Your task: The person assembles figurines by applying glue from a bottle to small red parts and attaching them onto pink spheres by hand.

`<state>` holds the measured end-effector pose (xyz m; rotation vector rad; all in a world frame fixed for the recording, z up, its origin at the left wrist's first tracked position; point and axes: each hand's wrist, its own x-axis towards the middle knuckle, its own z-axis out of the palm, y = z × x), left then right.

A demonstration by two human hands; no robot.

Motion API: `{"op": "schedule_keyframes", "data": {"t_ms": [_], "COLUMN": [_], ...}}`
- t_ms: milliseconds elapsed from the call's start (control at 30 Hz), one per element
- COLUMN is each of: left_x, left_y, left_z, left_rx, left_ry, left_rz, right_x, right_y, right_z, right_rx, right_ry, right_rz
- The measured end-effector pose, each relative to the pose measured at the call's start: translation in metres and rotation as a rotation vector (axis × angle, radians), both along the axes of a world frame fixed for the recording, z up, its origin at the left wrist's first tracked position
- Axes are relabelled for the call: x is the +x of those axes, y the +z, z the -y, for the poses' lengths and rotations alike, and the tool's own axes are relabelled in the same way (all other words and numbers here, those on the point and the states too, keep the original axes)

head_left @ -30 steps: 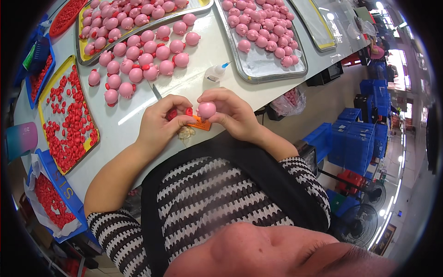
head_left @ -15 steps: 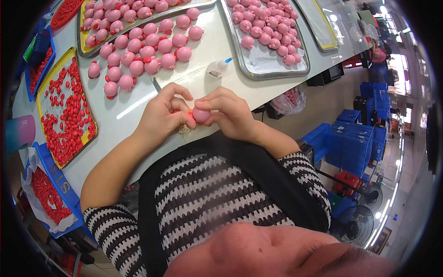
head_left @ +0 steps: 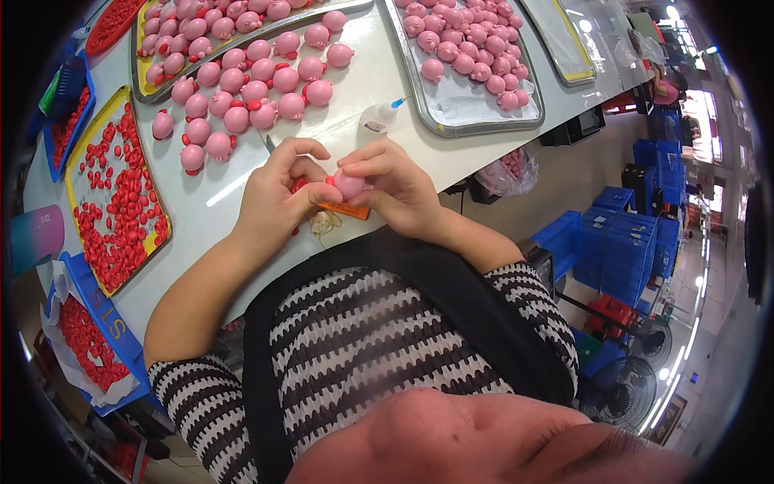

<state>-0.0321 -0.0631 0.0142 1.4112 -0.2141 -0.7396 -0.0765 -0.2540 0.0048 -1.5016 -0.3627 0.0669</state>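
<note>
Just in front of my chest, my right hand (head_left: 399,189) pinches a small pink ball (head_left: 350,185) between thumb and fingers. On the ball's left side, my left hand (head_left: 278,194) holds its thumb against a small red piece (head_left: 330,181) that touches the ball. More red (head_left: 299,185) shows inside the curl of my left fingers. Below the hands, an orange flat item (head_left: 351,210) and a crumpled whitish lump (head_left: 324,222) lie on the table. Beyond them stand many pink balls with red pieces (head_left: 236,118) in loose rows.
A yellow-rimmed tray (head_left: 71,194) of red oval pieces lies at left, near a blue bin (head_left: 121,343) of red pieces and a teal-purple cup (head_left: 44,238). A glue bottle (head_left: 377,118) with blue tip stands ahead. A metal tray (head_left: 472,129) of pink balls is far right.
My left thumb now lies straighter against the ball's side, and the hands have shifted slightly. The orange item below them shows more. Both hands keep their hold.
</note>
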Motion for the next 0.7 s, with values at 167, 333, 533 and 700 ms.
{"op": "schedule_keyframes", "data": {"t_ms": [167,333,533,700], "left_x": [-0.004,-0.003,-0.002,0.002], "left_y": [-0.004,0.000,0.003,-0.002], "left_z": [-0.001,0.001,-0.003,-0.008], "left_rx": [0.100,0.118,0.128,0.142], "left_ry": [0.052,0.065,0.021,-0.038], "left_rz": [0.574,0.780,0.803,0.806], "right_x": [0.006,0.006,0.004,0.004], "right_y": [0.003,0.004,0.006,0.007], "right_z": [0.008,0.010,0.007,0.005], "right_rx": [-0.149,-0.195,-0.157,-0.276], "right_ry": [0.015,0.034,0.022,-0.010], "right_rz": [0.190,0.201,0.139,0.266]}}
